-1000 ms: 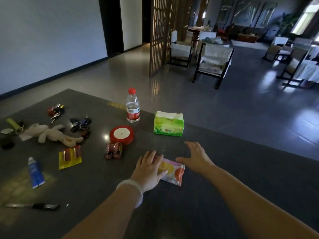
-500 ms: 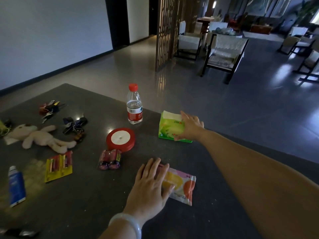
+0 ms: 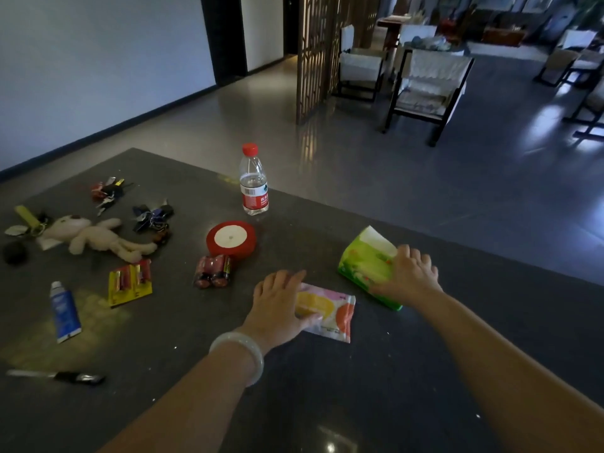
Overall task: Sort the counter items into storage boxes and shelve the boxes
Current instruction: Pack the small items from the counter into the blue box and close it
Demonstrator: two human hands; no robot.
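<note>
**Two hands on tissue packs at a cluttered dark counter**

Seen from a head-worn camera looking down at a dark stone counter [image 3: 327,403]. The left hand [image 3: 277,305], with a pale bangle [image 3: 242,354] on its wrist, lies on the left end of a small pink, yellow and orange wipes packet [image 3: 330,313] that rests flat on the counter; its fingers are spread and only slightly bent over the packet, and its thumb runs along the packet's near edge. The right hand [image 3: 408,276] grips a green soft pack of tissues [image 3: 366,263], fingers curled over its top right end. The pack sits tilted, just beyond and to the right of the wipes packet, close to the counter's far edge.

Further left, a red ribbon spool [image 3: 231,238] lies flat, with a shrink-wrapped pack of batteries [image 3: 212,271] just in front of it. A water bottle [image 3: 253,181] with a red cap stands upright behind the spool. A yellow blister card of batteries [image 3: 130,282] lies to the left, and beside it a blue and white tube [image 3: 63,310]. A cream plush rabbit [image 3: 94,238] lies on its side, with two bunches of keys [image 3: 152,217] behind it. A dark-handled knife [image 3: 55,376] lies near the left front edge.

Beyond the counter are a shiny floor and wooden armchairs [image 3: 425,83].
</note>
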